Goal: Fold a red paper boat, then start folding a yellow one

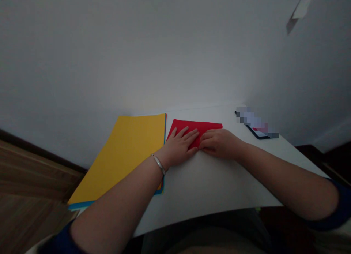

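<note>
A red sheet of paper (201,125) lies on the white table, its far edge showing beyond my fingers; it looks folded. My left hand (179,148) rests flat on its left part with the fingers spread. At the near right edge of the paper, my right hand (219,143) has its fingers curled and pressed together on the paper. The two hands almost meet, left thumb beside the right fingertips. Both hands cover much of the red paper's near side.
Left of the red paper is a stack of coloured sheets, yellow paper (131,144) on top, overhanging the table's left side. A phone (257,126) with a blurred screen lies at the far right of the white table (208,184). A wall (175,56) stands directly behind.
</note>
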A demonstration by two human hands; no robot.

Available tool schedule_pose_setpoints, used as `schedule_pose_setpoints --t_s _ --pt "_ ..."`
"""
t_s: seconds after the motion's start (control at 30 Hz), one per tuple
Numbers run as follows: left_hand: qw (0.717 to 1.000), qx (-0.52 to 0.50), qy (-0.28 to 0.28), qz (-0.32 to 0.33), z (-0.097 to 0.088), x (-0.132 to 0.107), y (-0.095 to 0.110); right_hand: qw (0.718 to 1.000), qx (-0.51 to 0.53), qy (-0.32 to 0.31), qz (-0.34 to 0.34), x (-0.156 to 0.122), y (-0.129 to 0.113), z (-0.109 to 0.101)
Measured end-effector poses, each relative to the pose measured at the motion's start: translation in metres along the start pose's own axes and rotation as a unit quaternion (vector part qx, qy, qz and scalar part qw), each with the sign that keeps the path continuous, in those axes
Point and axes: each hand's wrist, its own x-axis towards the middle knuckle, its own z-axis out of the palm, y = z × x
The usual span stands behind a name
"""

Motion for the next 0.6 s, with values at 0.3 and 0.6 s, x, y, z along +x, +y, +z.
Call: schedule_pose_setpoints --t_s 0.3,0.6 --pt "1.000 0.000 -0.010 0.006 0.000 0.003 -0.004 0.998 -0.057 -0.031 0.001 0.003 -0.006 -0.007" --pt "1.000 0.001 -0.018 0.001 0.000 0.001 -0.006 0.981 -0.138 -0.101 0.091 0.003 -0.003 -0.019"
